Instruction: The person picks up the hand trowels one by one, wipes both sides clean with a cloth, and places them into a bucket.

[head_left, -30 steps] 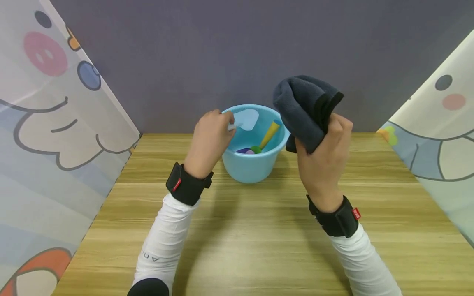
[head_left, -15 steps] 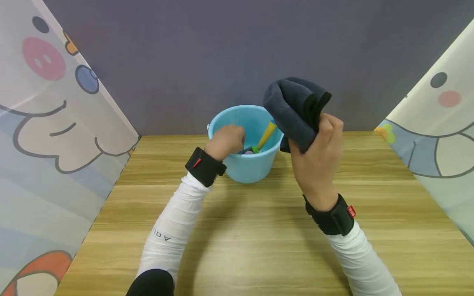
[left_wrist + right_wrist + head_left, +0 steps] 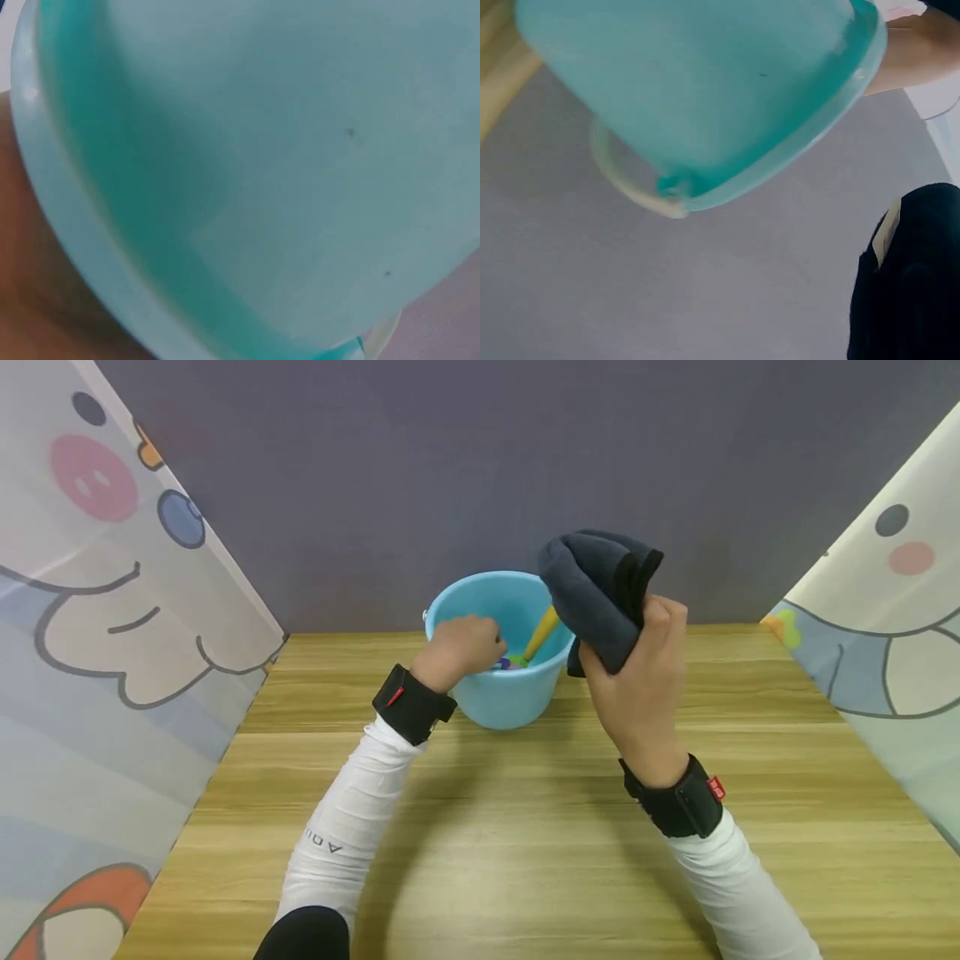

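Note:
A light blue bucket [image 3: 506, 703] stands upright at the back of the wooden table. Over its left rim reaches my left hand [image 3: 463, 647], whose fingertips are down inside and hidden, so I cannot see what they hold. Beside those fingers lie a yellow-handled piece [image 3: 542, 633] and small purple and green pieces [image 3: 510, 662]. My right hand [image 3: 641, 681] grips a folded dark grey-blue towel [image 3: 592, 597] in the air, right of the bucket. In the left wrist view the bucket's outer wall [image 3: 300, 165] fills most of the picture. The right wrist view shows part of the towel [image 3: 915, 277].
A dark grey panel [image 3: 360, 502] rises behind the bucket. Printed cartoon panels flank the wooden table [image 3: 525, 843] on both sides. The bucket's pale handle [image 3: 626, 184] hangs at its side in the right wrist view.
My left hand moved right and down into the bucket with a pale blue toy shovel, which is now out of sight. The right hand, still gripping the towel, shifted slightly left and down.

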Motion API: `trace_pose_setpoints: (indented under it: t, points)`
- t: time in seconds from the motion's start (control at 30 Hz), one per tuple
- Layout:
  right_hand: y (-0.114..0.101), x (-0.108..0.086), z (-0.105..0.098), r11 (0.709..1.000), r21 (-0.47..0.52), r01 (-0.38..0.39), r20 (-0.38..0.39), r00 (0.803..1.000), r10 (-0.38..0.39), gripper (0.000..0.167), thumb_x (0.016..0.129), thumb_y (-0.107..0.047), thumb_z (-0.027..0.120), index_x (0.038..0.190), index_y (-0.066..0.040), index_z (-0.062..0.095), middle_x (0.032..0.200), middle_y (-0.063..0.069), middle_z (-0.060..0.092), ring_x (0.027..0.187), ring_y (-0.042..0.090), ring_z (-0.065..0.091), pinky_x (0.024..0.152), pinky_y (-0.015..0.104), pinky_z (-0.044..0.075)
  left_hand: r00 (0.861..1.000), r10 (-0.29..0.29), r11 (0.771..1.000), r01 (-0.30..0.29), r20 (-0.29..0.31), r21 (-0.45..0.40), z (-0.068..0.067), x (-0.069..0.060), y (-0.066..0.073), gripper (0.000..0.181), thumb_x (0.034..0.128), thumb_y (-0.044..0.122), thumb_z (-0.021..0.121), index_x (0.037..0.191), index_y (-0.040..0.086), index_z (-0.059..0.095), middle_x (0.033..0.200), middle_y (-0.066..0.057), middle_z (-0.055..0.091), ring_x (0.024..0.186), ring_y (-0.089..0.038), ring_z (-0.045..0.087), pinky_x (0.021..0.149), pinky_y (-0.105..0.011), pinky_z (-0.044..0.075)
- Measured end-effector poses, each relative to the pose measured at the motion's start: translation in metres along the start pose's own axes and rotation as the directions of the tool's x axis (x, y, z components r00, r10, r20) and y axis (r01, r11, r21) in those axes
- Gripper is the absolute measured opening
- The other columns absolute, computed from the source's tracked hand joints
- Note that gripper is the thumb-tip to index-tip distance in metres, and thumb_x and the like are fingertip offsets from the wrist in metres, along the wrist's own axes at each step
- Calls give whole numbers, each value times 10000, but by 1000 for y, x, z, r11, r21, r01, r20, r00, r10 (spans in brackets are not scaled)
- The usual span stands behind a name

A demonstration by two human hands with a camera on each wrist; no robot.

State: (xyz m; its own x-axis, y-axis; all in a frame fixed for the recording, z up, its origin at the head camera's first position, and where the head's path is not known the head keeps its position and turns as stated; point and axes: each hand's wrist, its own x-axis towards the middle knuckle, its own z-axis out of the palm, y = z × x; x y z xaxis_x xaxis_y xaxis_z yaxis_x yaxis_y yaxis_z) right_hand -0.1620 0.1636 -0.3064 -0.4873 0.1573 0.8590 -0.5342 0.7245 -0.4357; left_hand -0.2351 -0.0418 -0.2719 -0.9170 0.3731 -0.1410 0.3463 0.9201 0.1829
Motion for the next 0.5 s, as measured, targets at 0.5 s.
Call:
trace_pose_setpoints:
  t: [0.5]
  points:
    - [92, -29, -20, 847, -501, -175, 504, 737, 450, 675, 1003, -276, 580, 1396, 226, 358, 1226, 417, 479, 838, 552, 599, 632, 608, 530, 924, 89, 996, -83, -372, 33, 16, -18, -1, 402, 1033, 163, 445, 646, 155, 336, 644, 26, 254, 600, -144, 287, 563, -290, 261]
